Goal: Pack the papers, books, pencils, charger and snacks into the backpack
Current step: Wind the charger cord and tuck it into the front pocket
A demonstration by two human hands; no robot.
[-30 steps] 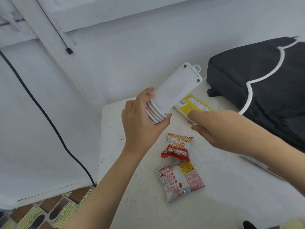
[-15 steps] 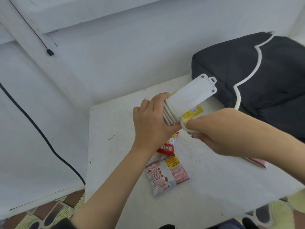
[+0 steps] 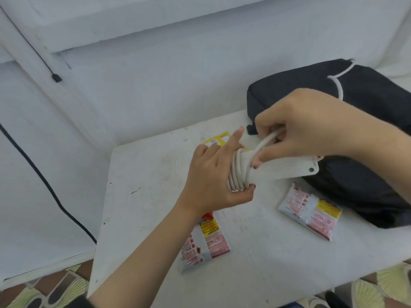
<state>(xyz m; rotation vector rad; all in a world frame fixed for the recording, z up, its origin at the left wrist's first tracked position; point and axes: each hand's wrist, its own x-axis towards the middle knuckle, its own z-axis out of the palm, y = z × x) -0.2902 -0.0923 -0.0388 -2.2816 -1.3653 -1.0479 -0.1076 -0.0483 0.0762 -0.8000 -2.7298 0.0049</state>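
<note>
A flat white charger block [image 3: 287, 168] with its thick white cable coiled round one end is held above the white table [image 3: 144, 196]. My left hand [image 3: 213, 181] grips the coiled end, index finger pointing up. My right hand [image 3: 298, 127] pinches the loose cable [image 3: 264, 141] and holds it over the block. The dark backpack [image 3: 367, 185] with white trim lies at the table's right rear, just behind the charger. Snack packets lie flat: one [image 3: 311, 211] beside the backpack, one [image 3: 204, 243] under my left forearm, a red one partly hidden, and a yellow one [image 3: 216, 141] behind my left hand.
The table stands in a white-walled corner. A black cable [image 3: 44, 183] runs down the left wall to the floor, and a thin wire ends in a black plug [image 3: 56, 77]. Patterned floor tiles [image 3: 44, 290] show past the near table edge.
The charger has swung from tilted up to lying nearly level over the table. My right hand has lifted the cable up and over the block, adding a turn. The view has shifted left.
</note>
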